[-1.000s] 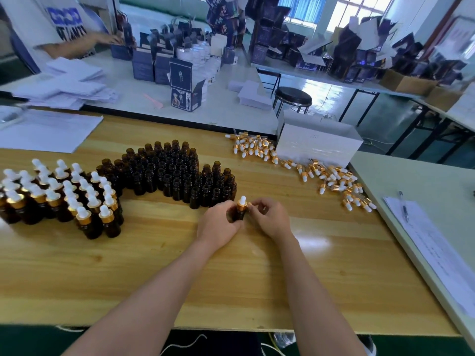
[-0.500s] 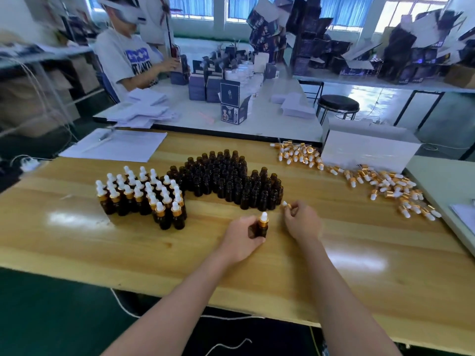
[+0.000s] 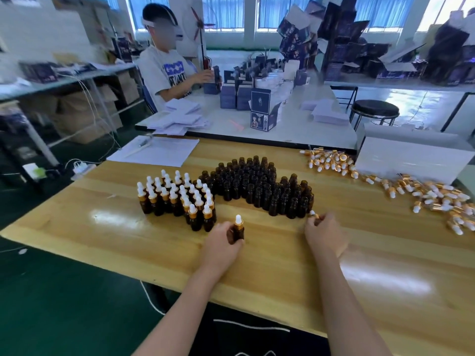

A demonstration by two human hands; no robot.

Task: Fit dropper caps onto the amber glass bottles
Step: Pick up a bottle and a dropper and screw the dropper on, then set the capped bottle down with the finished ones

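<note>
Looking down from the head camera, a glossy pale wooden table [image 3: 128, 235] with long plank grain carries a dense block of small round uncapped amber glass bottles [image 3: 259, 186], dark brown and shiny, standing upright. Left of that block, touching its edge, stands a group of finished amber bottles with gold collars and white rubber bulbs [image 3: 177, 196].

In front of the block, toward the camera, the left hand [image 3: 221, 242] grips one upright amber bottle fitted with a gold-and-white dropper cap [image 3: 238, 228]. The curled fingers wrap the glass body and hide its base. At the block's near right corner, the right hand [image 3: 325, 233] pinches a loose gold-collared dropper cap with a white bulb [image 3: 313, 214] at its fingertips, just beside the nearest open bottles. The knuckles cover what lies under the cap.

Right of the block, a scattered heap of loose gold-and-white dropper caps [image 3: 431, 194] lies on the wood, and it runs along the front of a flat white cardboard box [image 3: 411, 155] whose contents cannot be seen. Behind the block to the left lies a stack of white paper sheets [image 3: 156, 151]. Well beyond the block, a seated person in a pale printed T-shirt [image 3: 167, 70] handles dark blue cartons at a white table, and a round black stool [image 3: 374, 109] stands farther right.
</note>
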